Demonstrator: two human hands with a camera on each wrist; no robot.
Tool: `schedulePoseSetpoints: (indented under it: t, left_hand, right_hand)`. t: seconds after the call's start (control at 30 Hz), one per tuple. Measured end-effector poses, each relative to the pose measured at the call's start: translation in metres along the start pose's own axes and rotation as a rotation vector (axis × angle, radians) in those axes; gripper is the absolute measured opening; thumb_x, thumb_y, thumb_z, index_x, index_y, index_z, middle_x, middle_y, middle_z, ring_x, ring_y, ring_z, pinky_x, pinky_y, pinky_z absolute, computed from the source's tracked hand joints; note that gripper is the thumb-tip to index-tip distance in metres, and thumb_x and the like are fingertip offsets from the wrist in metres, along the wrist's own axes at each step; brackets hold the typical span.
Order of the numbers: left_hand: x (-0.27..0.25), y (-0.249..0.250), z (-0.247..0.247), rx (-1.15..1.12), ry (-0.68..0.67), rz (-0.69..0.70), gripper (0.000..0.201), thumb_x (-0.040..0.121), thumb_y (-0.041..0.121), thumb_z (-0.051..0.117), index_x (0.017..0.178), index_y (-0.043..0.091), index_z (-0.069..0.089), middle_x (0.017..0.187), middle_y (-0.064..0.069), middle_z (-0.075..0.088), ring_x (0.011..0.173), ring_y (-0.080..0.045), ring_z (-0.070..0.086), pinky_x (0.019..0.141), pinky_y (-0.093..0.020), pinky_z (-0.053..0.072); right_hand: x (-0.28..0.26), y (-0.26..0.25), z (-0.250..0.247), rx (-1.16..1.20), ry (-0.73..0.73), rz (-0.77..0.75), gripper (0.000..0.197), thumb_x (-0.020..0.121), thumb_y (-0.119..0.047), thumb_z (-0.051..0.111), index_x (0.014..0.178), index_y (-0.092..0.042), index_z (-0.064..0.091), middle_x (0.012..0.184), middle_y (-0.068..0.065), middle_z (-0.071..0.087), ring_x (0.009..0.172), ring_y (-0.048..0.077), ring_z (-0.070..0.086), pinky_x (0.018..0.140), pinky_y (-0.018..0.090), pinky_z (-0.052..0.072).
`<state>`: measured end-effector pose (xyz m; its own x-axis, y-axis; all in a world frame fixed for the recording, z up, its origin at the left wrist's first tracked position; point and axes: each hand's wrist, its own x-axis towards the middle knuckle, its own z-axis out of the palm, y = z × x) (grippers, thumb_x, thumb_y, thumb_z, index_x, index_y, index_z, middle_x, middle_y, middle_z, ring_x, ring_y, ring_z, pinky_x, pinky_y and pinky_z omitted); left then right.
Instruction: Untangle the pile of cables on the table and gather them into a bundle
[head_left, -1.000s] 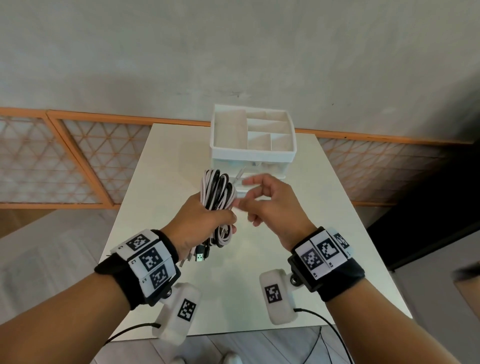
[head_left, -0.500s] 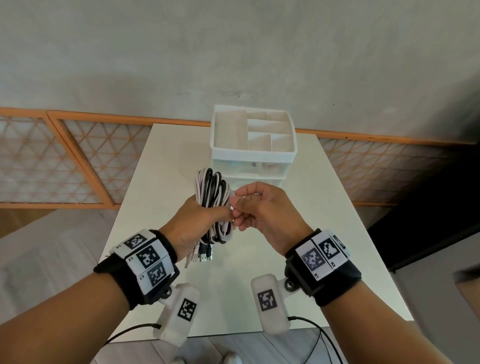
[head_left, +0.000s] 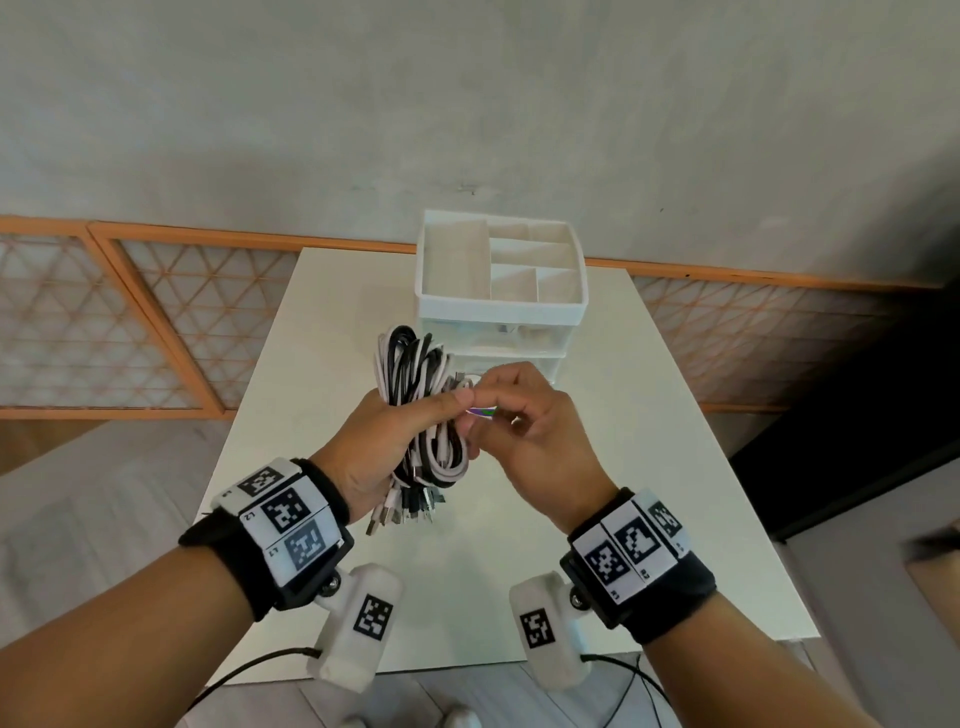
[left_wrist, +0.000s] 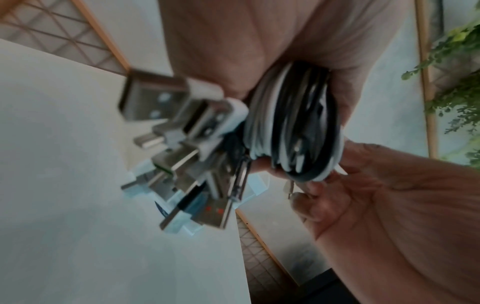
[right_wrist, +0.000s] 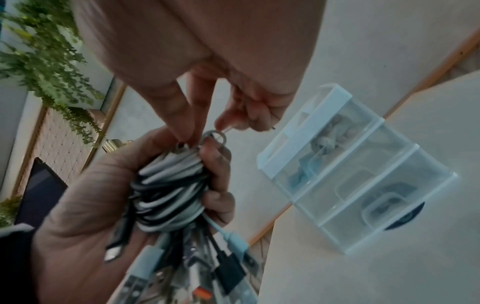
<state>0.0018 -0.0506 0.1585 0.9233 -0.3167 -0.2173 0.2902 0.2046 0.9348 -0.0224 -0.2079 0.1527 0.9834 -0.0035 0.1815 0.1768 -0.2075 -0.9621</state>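
White table (head_left: 649, 467) below, left hand (head_left: 379, 447) clasping the cable bundle (head_left: 415, 374), right hand (head_left: 530, 431) pinching perhaps a thin tie (right_wrist: 217, 133)

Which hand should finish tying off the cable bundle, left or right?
Right. The left hand is wrapped around the cable bundle, holding it off the table, while the right hand already pinches a thin tie at its top.

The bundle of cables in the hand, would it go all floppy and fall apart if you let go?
Probably yes. The bundle of cables is many thin black and white loops, held together mainly by the left hand gripping its middle. The plugs dangle freely below, so they look limp. The right hand pinches a thin tie at the top; once fastened, the bundle should hold together.
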Motion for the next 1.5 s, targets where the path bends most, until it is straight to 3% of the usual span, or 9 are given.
schedulePoseSetpoints:
  t: [0.13, 0.3, 0.63, 0.77, 0.9, 1.13, 1.3, 1.4, 1.5]
  left_hand:
    - [0.002, -0.001, 0.001, 0.078, 0.045, 0.005, 0.008, 0.088, 0.0, 0.063, 0.083, -0.001, 0.069, 0.077, -0.02, 0.068, 0.073, -0.035, 0.068, 0.073, -0.04, 0.056]
    - [0.001, -0.002, -0.001, 0.071, 0.04, 0.016, 0.009, 0.085, 0.012, 0.072, 0.086, 0.003, 0.07, 0.083, -0.018, 0.068, 0.074, -0.031, 0.07, 0.07, -0.038, 0.056]
    - [0.003, -0.004, -0.007, 0.194, 0.049, 0.074, 0.027, 0.083, 0.028, 0.075, 0.095, 0.004, 0.074, 0.085, -0.016, 0.074, 0.08, -0.031, 0.071, 0.076, -0.04, 0.058]
    - [-0.001, -0.001, -0.004, 0.203, -0.081, 0.044, 0.038, 0.082, 0.039, 0.074, 0.108, 0.011, 0.074, 0.083, -0.011, 0.071, 0.081, -0.024, 0.068, 0.078, -0.038, 0.056]
    - [0.001, 0.001, -0.002, 0.175, -0.086, 0.046, 0.033, 0.084, 0.029, 0.073, 0.109, 0.008, 0.072, 0.099, -0.027, 0.07, 0.093, -0.043, 0.067, 0.088, -0.047, 0.057]
    - [0.005, -0.002, -0.006, 0.142, -0.069, 0.041, 0.038, 0.078, 0.023, 0.078, 0.111, 0.004, 0.069, 0.102, -0.02, 0.074, 0.091, -0.036, 0.072, 0.085, -0.045, 0.058]
    - [0.004, -0.005, -0.006, 0.066, -0.159, 0.051, 0.033, 0.087, 0.026, 0.068, 0.11, 0.003, 0.073, 0.085, -0.02, 0.061, 0.081, -0.028, 0.061, 0.083, -0.038, 0.054]
    - [0.003, -0.005, -0.006, 0.07, -0.135, 0.062, 0.036, 0.086, 0.025, 0.069, 0.091, -0.009, 0.065, 0.073, -0.02, 0.057, 0.068, -0.028, 0.059, 0.067, -0.035, 0.05]
    - [0.005, -0.004, -0.007, 0.058, -0.085, 0.076, 0.045, 0.081, 0.022, 0.076, 0.101, -0.015, 0.061, 0.088, -0.03, 0.065, 0.081, -0.036, 0.066, 0.077, -0.04, 0.054]
  right_hand:
    - [0.011, -0.002, -0.016, -0.082, 0.209, 0.098, 0.012, 0.089, -0.02, 0.069, 0.1, -0.019, 0.071, 0.073, -0.006, 0.066, 0.055, 0.012, 0.053, 0.062, 0.027, 0.044]
    - [0.012, -0.008, -0.017, -0.219, 0.044, 0.188, 0.019, 0.095, -0.025, 0.064, 0.081, -0.017, 0.074, 0.056, -0.017, 0.061, 0.043, 0.001, 0.048, 0.051, 0.02, 0.035]
    - [0.009, -0.027, -0.02, -0.135, -0.218, 0.388, 0.021, 0.094, -0.017, 0.062, 0.083, -0.01, 0.078, 0.083, 0.004, 0.074, 0.055, 0.002, 0.053, 0.055, 0.014, 0.038]
    - [0.01, -0.026, -0.011, 0.245, -0.079, 0.418, 0.018, 0.096, 0.002, 0.054, 0.087, 0.007, 0.069, 0.069, 0.013, 0.064, 0.047, 0.016, 0.054, 0.044, 0.024, 0.04]
    - [0.013, -0.02, -0.005, 0.394, 0.066, 0.405, 0.015, 0.097, 0.005, 0.054, 0.092, 0.01, 0.067, 0.08, 0.023, 0.063, 0.057, 0.026, 0.062, 0.053, 0.029, 0.055]
    - [0.012, -0.018, -0.003, 0.2, 0.016, 0.396, 0.011, 0.091, -0.006, 0.068, 0.093, -0.011, 0.078, 0.066, -0.007, 0.068, 0.054, 0.004, 0.055, 0.058, 0.014, 0.041]
    - [0.009, -0.02, -0.004, 0.407, -0.099, 0.441, 0.012, 0.092, 0.006, 0.061, 0.095, 0.005, 0.072, 0.073, 0.015, 0.067, 0.06, 0.023, 0.063, 0.056, 0.027, 0.053]
    - [0.009, -0.02, -0.003, 0.143, -0.143, 0.336, 0.012, 0.087, 0.007, 0.064, 0.082, 0.002, 0.073, 0.072, 0.015, 0.072, 0.055, 0.022, 0.063, 0.048, 0.027, 0.047]
    - [0.007, -0.016, 0.0, -0.044, -0.105, 0.217, 0.011, 0.081, 0.003, 0.071, 0.074, -0.004, 0.073, 0.064, 0.005, 0.071, 0.05, 0.013, 0.056, 0.049, 0.021, 0.042]
